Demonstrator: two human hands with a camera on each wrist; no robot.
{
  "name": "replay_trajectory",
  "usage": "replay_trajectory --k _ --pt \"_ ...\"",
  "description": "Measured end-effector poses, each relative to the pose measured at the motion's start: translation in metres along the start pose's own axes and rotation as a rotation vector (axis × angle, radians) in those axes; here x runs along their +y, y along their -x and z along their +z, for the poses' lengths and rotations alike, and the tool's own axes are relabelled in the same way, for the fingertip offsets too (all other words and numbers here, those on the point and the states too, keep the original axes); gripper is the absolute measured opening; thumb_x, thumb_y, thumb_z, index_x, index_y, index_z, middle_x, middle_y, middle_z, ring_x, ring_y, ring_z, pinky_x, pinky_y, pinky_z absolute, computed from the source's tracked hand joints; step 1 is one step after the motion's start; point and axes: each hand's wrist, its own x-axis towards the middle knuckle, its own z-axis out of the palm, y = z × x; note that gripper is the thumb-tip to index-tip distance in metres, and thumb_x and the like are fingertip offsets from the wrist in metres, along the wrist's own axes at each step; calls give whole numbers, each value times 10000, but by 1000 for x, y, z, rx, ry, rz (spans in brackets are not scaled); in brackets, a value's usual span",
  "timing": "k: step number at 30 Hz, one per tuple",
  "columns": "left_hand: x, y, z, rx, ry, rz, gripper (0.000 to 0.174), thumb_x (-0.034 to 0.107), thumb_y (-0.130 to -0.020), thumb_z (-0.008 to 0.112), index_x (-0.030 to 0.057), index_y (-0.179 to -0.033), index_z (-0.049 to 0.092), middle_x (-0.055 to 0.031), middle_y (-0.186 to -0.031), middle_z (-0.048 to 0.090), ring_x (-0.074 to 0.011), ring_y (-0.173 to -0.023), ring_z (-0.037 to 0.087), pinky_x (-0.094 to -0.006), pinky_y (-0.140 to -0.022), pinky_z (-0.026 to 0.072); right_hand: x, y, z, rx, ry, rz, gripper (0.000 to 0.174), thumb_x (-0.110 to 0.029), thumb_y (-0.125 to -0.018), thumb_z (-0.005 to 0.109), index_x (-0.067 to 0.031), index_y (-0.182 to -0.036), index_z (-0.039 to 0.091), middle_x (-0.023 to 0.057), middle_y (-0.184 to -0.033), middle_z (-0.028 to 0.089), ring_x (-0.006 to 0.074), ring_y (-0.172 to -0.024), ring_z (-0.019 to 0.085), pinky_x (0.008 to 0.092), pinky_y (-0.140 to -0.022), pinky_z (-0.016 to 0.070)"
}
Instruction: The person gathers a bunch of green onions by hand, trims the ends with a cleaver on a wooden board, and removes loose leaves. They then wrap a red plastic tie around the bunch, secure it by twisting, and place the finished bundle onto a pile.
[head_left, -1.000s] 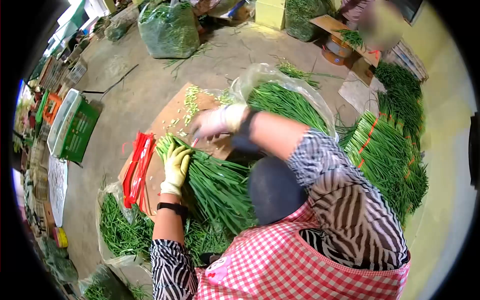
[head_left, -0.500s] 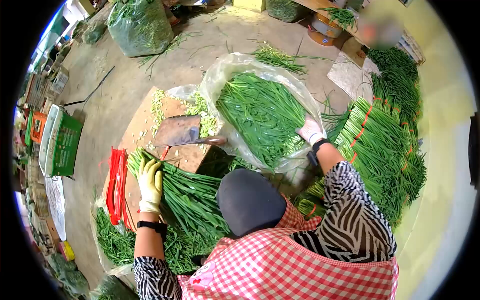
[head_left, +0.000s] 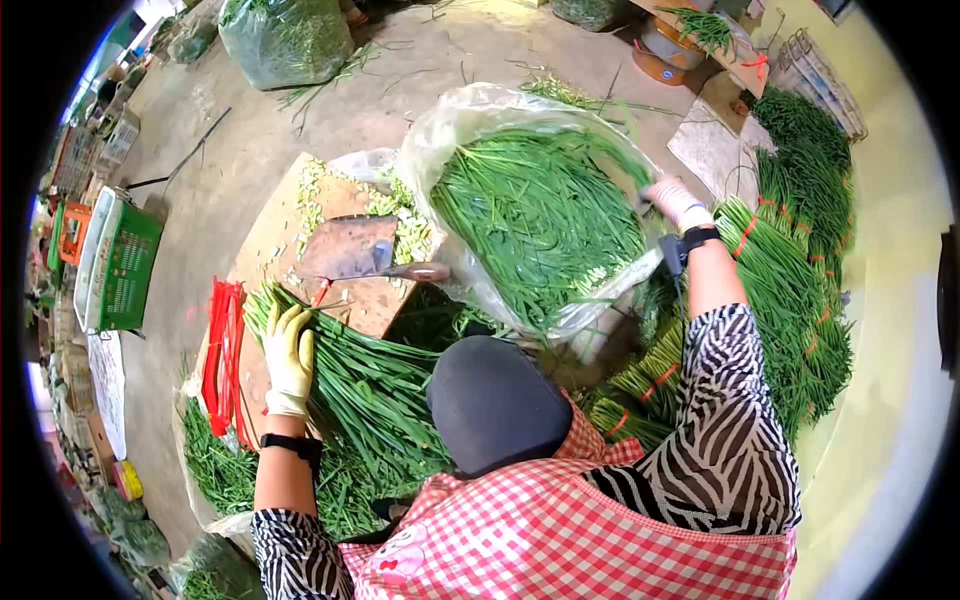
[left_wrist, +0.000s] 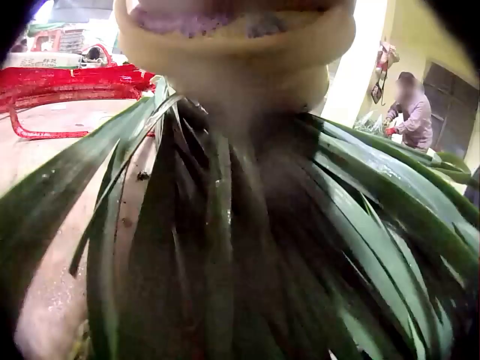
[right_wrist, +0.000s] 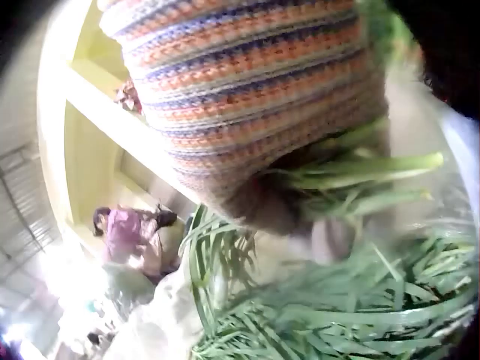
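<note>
My left hand [head_left: 289, 362], in a cream glove, holds a bunch of garlic chives [head_left: 370, 365] near its pale stem ends on the cutting board [head_left: 270, 245]. Long green leaves spread out below that hand in the left wrist view. At the right rim of a clear plastic bag [head_left: 430, 125], my right hand [head_left: 678, 203] grips some garlic chives [right_wrist: 360, 172]; their cut ends stick out of the striped glove in the right wrist view. More loose chives [head_left: 530, 220] fill the bag. A cleaver [head_left: 350, 247] lies flat on the board among chopped pale stem bits [head_left: 410, 235].
Red ties [head_left: 222, 355] lie at the board's left edge. Banded chive bundles [head_left: 780, 270] are stacked along the right wall. A green crate [head_left: 132, 270] stands on the floor to the left, and a stuffed plastic bag [head_left: 285, 45] farther back. Another person [left_wrist: 415, 112] works in the background.
My right hand was over the board a second ago, then reached to the bag's right side and has lifted chives there. The cleaver now lies on the board. My left hand stays on the bunch.
</note>
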Motion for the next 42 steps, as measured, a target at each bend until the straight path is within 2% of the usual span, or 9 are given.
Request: replay_trajectory --k 2,9,13,16,22,30,34,37,42 --pt "0 0 0 -2 18 3 300 152 -961 610 83 -1244 682 -119 -1357 630 -422 -1429 426 -569 -1181 286 -5 13 -21 -37 -272 -95 253 -224 -874 701 23 -897 750 84 -752 731 232 -710 679 358 -709 537" --pt "-5 -2 1 -19 15 6 306 215 -969 625 132 -1256 686 -88 -1388 615 -384 -1447 418 -619 -1182 260 -21 43 -16 -161 -417 -329 316 -335 -937 649 -32 -951 739 28 -768 700 118 -659 596 289 -646 472" --pt "-1 -4 -2 -71 -100 -40 378 276 -976 645 147 -1330 659 -90 -1392 629 -376 -1446 431 -629 -1212 214 20 25 50 -361 635 -268 328 -249 -857 622 8 -1009 758 243 -970 748 391 -823 715 461 -808 543" --pt "3 -6 -14 -88 -154 1 509 340 -962 662 103 -1409 611 -117 -1454 599 -389 -1459 417 -618 -1237 166 15 60 57 -131 487 -241 400 -273 -875 610 52 -1082 717 291 -1065 723 426 -1034 696 471 -932 528" --pt "52 -12 -88 -35 -172 160 813 406 -894 713 108 -1586 407 -178 -1639 374 -430 -1557 229 -597 -1262 113 -75 158 -11 -222 170 -403 287 -256 -904 602 20 -949 667 105 -734 659 211 -616 587 376 -623 486" --pt "219 7 -239 130 -34 533 995 356 -751 848 38 -1574 388 -196 -1592 431 -421 -1528 308 -598 -1247 192 -249 348 -21 -419 213 -621 312 -267 -950 630 1 -1109 633 45 -752 634 128 -609 588 316 -588 491" --pt "205 44 -271 91 69 487 1017 476 -794 837 -32 -1541 371 -275 -1438 563 -440 -1405 478 -525 -1210 315 -304 400 20 -539 578 -972 397 -264 -935 644 -21 -1249 637 117 -851 712 201 -714 679 362 -665 543" --pt "184 69 -261 -552 450 79 991 560 -814 815 -42 -1501 429 -277 -1375 616 -383 -1324 568 -386 -1105 449 -359 446 66 -605 776 -1082 375 -263 -928 650 -27 -1218 677 112 -813 720 203 -682 676 360 -639 540" --pt "131 147 -204 -519 1507 -448 238 112 -961 725 12 -1164 653 -69 -949 692 -156 -846 698 -317 -839 588 -442 451 105 -725 816 -1306 537 -371 -958 676 -50 -1386 625 142 -1193 746 220 -1022 717 349 -890 566"
